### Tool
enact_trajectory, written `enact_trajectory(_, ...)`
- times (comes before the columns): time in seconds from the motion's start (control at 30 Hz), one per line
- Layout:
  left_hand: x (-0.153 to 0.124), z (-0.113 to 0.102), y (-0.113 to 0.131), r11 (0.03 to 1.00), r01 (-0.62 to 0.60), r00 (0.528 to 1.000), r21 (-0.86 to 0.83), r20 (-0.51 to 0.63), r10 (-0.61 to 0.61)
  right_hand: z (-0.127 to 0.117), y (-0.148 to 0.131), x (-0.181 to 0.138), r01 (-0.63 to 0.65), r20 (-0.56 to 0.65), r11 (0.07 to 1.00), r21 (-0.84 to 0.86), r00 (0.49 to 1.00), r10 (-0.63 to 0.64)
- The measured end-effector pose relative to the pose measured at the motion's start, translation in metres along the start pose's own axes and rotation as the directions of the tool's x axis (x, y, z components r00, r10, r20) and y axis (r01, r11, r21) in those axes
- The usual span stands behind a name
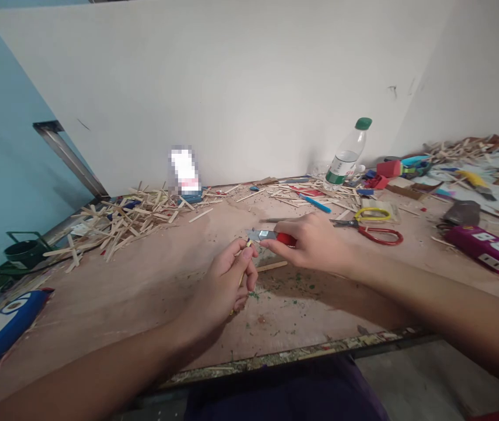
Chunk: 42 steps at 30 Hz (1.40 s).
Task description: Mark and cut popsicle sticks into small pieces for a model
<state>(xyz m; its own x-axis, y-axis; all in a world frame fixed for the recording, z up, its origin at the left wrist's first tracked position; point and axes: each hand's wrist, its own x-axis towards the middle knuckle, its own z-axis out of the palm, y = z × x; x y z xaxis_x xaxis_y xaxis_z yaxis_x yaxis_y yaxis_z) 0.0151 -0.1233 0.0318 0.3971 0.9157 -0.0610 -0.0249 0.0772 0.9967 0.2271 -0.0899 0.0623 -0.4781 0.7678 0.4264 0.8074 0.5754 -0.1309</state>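
Observation:
My right hand [315, 242] is closed round a utility knife [284, 238] with a red handle, its blade pointing left. Close by on the left, my left hand [234, 272] pinches a thin yellowish stick [249, 243] that shows a dark mark near its top. Most of that stick is hidden behind the fingers. The blade's end lies right beside the stick's top; whether they touch I cannot tell. On the table [144, 286] under both hands are green crumbs [295, 286] and a flat wooden stick [272, 266].
Scissors [378, 225] with yellow and red handles lie behind my right hand. Wooden sticks [122, 225] are heaped at the left, near a lit phone [185, 172]. A bottle [348, 155] leans at the back. A purple case [488, 248] lies right; a blue-and-white object [8, 321] lies left.

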Motion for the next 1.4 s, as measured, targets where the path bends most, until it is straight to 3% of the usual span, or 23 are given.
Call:
enact_trajectory(0.33,-0.015,0.010,0.002,0.991,0.077,0.996,-0.107,0.052,-0.072,-0.009,0.013,0.010,-0.202,-0.068,0.976,0.086,0.976,0.208)
enact_trajectory(0.53,-0.009,0.007,0.002,0.997,0.057,0.998,-0.048,-0.007,-0.058,-0.011,0.008,0.006,-0.099,-0.089,0.982,0.161,0.989,0.114)
enact_trajectory(0.77,-0.005,0.005,0.001,1.000,0.011,1.000,-0.015,-0.020,-0.011,-0.005,0.003,0.001,0.059,0.053,0.980,0.188,0.996,-0.070)
enact_trajectory(1.0,-0.003,0.003,0.001,1.000,-0.025,1.000,0.001,-0.002,0.025,-0.003,0.001,0.001,0.058,0.097,0.980,0.189,0.992,-0.077)
enact_trajectory(1.4,-0.003,-0.003,-0.001,0.986,-0.118,0.990,0.118,-0.066,0.127,-0.006,0.000,0.001,0.033,0.105,0.982,0.188,0.993,-0.053)
